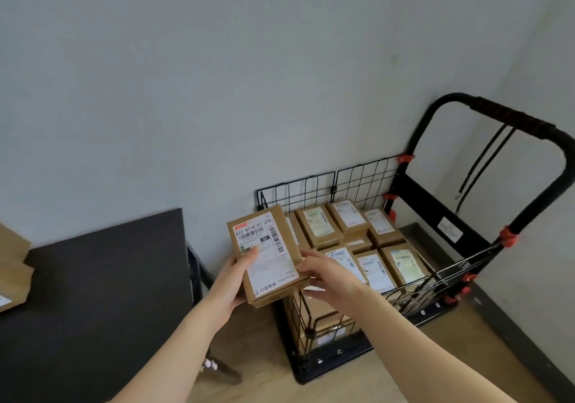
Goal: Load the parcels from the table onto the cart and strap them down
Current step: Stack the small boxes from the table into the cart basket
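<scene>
Cardboard parcels (pixel 12 265), seemingly two, sit at the far left of the dark table (pixel 102 278); the left hand (pixel 231 281) cups one box (pixel 267 256) from beneath, thumb on its label, and the right hand (pixel 323 273) grips its right edge to steady it. It hovers at the near corner of the wire cart (pixel 361 184), above boxes (pixel 373 270) packed inside, while black straps (pixel 485 166) hang unused from the handle (pixel 513 119).

The cart (pixel 342 184) is open from above; wire walls fence its sides. Loaded parcels (pixel 376 268) fill it nearly to the rim. The handle (pixel 513 116) with hanging cords (pixel 485 159) blocks its right end, the wall (pixel 217 91) its back; the tabletop (pixel 109 278) stands just left.
</scene>
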`<act>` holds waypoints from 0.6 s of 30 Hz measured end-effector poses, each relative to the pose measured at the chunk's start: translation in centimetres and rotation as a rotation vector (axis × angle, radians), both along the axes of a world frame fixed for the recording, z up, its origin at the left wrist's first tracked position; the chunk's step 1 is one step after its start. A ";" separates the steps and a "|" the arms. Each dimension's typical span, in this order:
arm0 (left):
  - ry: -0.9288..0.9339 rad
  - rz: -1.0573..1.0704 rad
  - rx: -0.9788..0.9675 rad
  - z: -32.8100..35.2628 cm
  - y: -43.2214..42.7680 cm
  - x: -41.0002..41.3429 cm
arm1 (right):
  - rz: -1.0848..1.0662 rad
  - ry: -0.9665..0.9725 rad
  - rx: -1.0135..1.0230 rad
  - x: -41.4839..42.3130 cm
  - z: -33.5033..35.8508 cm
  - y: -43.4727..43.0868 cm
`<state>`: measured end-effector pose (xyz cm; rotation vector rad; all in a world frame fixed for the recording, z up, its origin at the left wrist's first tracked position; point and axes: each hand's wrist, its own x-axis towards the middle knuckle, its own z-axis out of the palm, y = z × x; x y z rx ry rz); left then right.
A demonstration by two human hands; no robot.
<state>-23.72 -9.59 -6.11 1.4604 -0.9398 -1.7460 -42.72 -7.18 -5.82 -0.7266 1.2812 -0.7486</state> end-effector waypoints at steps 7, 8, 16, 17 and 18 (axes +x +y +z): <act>-0.081 -0.162 -0.024 -1.0 -2.9 -13.2 | -0.062 0.081 0.028 -12.4 -1.8 -2.6; -0.108 -0.188 -0.020 -1.3 -3.2 -14.3 | -0.074 0.071 0.043 -13.3 -2.0 -2.8; -0.156 -0.282 0.037 -3.7 -9.5 -19.6 | -0.236 0.137 0.129 -17.8 -3.5 -7.0; -0.155 -0.306 0.041 -4.1 -10.2 -20.4 | -0.259 0.160 0.140 -18.4 -3.6 -7.3; -0.158 -0.327 0.042 -4.4 -10.9 -21.2 | -0.274 0.187 0.152 -19.1 -3.6 -7.7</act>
